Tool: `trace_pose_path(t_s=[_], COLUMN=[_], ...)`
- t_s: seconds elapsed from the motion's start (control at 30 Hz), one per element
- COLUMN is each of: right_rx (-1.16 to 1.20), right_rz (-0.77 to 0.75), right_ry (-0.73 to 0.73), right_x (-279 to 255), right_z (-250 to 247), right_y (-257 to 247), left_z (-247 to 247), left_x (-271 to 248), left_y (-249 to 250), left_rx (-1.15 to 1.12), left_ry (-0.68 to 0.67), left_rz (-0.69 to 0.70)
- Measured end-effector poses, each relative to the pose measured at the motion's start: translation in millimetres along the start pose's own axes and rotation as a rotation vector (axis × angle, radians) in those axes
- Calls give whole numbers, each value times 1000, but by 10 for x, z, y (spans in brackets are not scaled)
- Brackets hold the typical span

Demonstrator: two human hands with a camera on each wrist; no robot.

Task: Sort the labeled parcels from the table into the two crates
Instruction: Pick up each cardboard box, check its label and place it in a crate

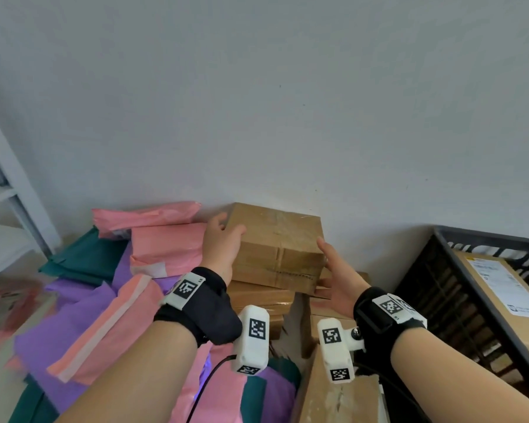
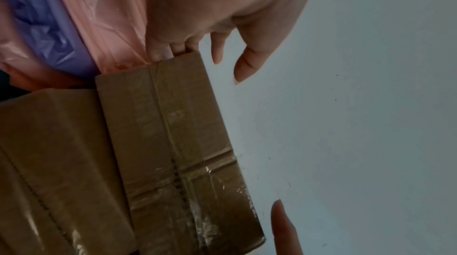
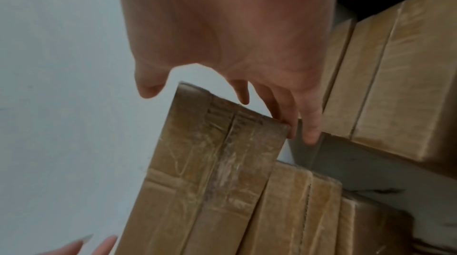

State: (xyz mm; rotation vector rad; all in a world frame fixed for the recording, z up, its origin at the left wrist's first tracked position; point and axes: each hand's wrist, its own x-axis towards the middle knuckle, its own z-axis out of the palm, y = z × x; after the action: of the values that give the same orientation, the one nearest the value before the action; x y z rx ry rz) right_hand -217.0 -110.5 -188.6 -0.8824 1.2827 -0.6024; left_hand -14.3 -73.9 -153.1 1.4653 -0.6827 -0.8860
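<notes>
A brown taped cardboard box (image 1: 275, 245) lies on top of a stack of boxes against the wall. My left hand (image 1: 226, 230) is at its left end, thumb over the top edge. In the left wrist view, the left hand (image 2: 197, 52) curls several fingers round the end of the box (image 2: 173, 142), with index finger and thumb loose above it. My right hand (image 1: 327, 254) is at the right end with straight fingers. In the right wrist view, the right hand (image 3: 247, 106) touches the corner of the box (image 3: 210, 171), thumb off it.
Pink mailers (image 1: 165, 248), purple mailers (image 1: 74, 315) and teal mailers (image 1: 86, 257) are piled at the left. More cardboard boxes (image 1: 257, 294) lie under the top one. A black crate (image 1: 440, 239) at the right holds a large labelled box (image 1: 501, 288). A white shelf frame (image 1: 0, 178) stands far left.
</notes>
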Motion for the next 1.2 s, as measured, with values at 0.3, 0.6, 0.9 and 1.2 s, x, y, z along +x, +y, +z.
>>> trace_pose_path(t_s=[0.3, 0.6, 0.9, 1.2], right_rx=[59, 82, 53, 14], right_rz=[42, 11, -20, -107], right_ry=[128, 169, 277, 293], right_x=[-39, -273, -698, -1117], right_z=[61, -327, -837, -1062], right_y=[-110, -215, -413, -503], left_z=[10, 200, 459, 651], left_x=[-44, -323, -601, -860], left_y=[61, 230, 506, 798], left_rx=[31, 778, 1370, 1459], left_ry=[0, -193, -382, -342], left_rz=[82, 783, 1058, 1263])
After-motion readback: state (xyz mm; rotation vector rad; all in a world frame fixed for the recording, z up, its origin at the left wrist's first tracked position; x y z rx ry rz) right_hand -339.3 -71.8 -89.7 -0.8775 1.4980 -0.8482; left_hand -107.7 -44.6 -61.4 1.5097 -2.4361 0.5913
